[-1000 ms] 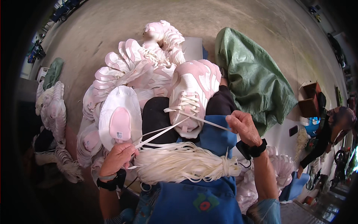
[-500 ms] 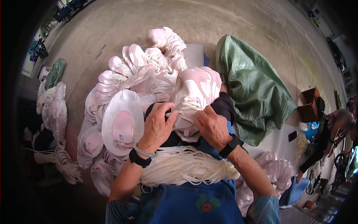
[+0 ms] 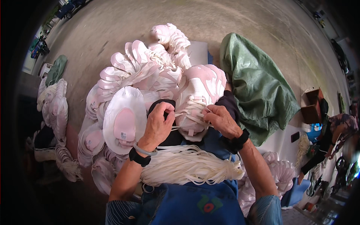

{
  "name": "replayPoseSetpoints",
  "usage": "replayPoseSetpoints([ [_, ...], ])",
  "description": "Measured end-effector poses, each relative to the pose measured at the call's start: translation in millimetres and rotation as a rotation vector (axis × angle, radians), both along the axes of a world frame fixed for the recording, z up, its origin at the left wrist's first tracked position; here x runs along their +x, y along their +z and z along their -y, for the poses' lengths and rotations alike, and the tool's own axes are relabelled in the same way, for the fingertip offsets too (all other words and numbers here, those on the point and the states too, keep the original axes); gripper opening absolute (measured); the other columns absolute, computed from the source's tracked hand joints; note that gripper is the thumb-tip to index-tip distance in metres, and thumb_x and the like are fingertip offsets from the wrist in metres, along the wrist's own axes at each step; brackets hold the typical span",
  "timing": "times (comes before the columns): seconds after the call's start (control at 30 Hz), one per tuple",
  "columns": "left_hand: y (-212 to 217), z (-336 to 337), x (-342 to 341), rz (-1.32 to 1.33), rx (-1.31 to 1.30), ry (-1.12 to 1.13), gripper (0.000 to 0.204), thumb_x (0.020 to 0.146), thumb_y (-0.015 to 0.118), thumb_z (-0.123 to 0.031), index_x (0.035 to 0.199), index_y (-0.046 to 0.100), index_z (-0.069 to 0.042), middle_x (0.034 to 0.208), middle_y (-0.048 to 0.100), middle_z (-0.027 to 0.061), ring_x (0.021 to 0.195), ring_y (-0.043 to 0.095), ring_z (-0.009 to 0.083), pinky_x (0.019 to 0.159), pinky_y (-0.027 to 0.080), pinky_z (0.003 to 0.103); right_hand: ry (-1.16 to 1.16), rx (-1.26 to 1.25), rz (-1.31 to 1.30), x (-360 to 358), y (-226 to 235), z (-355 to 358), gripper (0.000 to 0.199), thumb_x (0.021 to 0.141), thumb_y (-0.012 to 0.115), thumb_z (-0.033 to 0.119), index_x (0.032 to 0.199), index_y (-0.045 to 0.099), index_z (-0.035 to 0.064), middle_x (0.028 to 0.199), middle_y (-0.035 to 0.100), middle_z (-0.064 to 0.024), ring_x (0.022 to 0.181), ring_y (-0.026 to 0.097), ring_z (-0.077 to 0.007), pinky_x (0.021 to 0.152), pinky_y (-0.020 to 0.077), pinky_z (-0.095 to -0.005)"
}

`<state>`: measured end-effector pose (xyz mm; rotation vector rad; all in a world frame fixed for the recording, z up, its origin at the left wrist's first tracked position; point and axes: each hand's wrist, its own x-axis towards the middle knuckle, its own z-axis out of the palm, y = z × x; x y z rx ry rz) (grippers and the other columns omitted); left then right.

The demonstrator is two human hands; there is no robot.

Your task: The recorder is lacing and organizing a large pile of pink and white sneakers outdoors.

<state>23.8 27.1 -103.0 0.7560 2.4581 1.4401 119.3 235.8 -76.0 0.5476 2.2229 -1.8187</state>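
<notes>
Hands, left (image 3: 159, 123) and right (image 3: 221, 120), pinched thin, limp white laces (image 3: 191, 122) on a light, soft pink-and-white sneaker (image 3: 197, 95), best gripped near the eyelets.

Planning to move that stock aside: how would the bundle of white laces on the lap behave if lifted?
The bundle of white laces would probably flop: the strands sag over the lap and fan loose at both ends. It looks light for its bulk. Lifted from one end, strands may well slide out, since no tie is visible.
</notes>
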Motion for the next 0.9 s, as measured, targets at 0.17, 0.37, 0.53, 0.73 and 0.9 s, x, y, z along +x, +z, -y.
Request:
replayPoseSetpoints([
  [0.17,2.5,-13.2,-0.8,-0.069,-0.042,-0.089,0.011,0.081,0.065,-0.003,0.091,0.061,-0.001,0.085,0.059,0.011,0.076,0.06,0.0221,0.065,0.048,0.032,-0.021,0.079,0.001,-0.8,-8.5,0.3,0.026,0.083,0.054,0.018,0.08,0.061,-0.0059,0.061,0.054,-0.0145,0.059,0.051,-0.0163,0.059,0.0429,-0.0319],
  [0.37,1.8,-7.9,2.6,-0.017,-0.162,-0.135,0.011,0.079,0.064,0.0,0.088,0.058,-0.001,0.084,0.056,0.0116,0.076,0.059,0.0259,0.066,0.048,0.034,-0.18,0.347,-0.067,4.0,-2.6,19.1,0.021,0.077,0.053,0.011,0.087,0.063,-0.0042,0.068,0.061,-0.022,0.064,0.062,-0.0326,0.062,0.0474,-0.039],
  [0.53,-2.1,-1.4,1.8,-0.093,-0.155,-0.099,0.012,0.077,0.062,0.002,0.087,0.056,-0.002,0.083,0.056,0.0115,0.073,0.059,0.0266,0.065,0.048,0.035,-0.185,0.571,-0.224,4.4,-24.6,16.4,0.015,0.077,0.054,0.007,0.086,0.061,-0.0017,0.078,0.062,-0.0202,0.068,0.061,-0.0358,0.063,0.0479,-0.0428],
  [0.73,5.2,-4.6,-9.7,-0.168,-0.115,-0.047,0.013,0.078,0.067,-0.003,0.085,0.057,-0.002,0.082,0.057,0.0105,0.071,0.059,0.0251,0.064,0.048,0.034,-0.172,0.806,-0.237,10.6,-27.0,2.1,0.01,0.078,0.054,0.004,0.084,0.06,-0.0019,0.081,0.062,-0.02,0.075,0.061,-0.0366,0.069,0.0482,-0.0411],
  [0.9,36.6,25.4,0.9,-0.028,-0.399,-0.169,0.021,0.079,0.073,-0.016,0.082,0.057,-0.003,0.066,0.057,0.0085,0.059,0.057,0.0246,0.056,0.045,0.035,-0.044,0.403,-0.171,27.7,-11.9,-6.9,0.017,0.08,0.062,0.015,0.089,0.064,0.0003,0.078,0.062,-0.0168,0.069,0.061,-0.0331,0.063,0.0483,-0.0416],
])
